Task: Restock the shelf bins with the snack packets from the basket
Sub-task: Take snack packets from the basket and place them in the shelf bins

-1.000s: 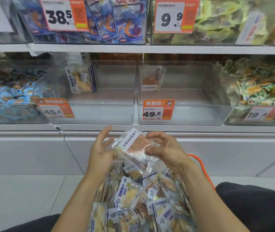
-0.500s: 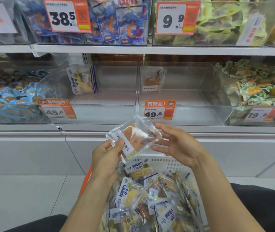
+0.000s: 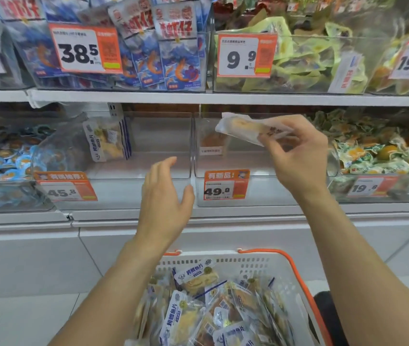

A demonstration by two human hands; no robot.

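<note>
Shelf bin ahead; right hand pinches packet above it

A shop aisle, white shelf lined with clear bins of snack packets, orange price tags — 49.8, 38.5 — shopping basket below

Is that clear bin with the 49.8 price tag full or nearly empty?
Nearly empty: the 49.8 bin shows one packet at its back and bare floor.
</note>
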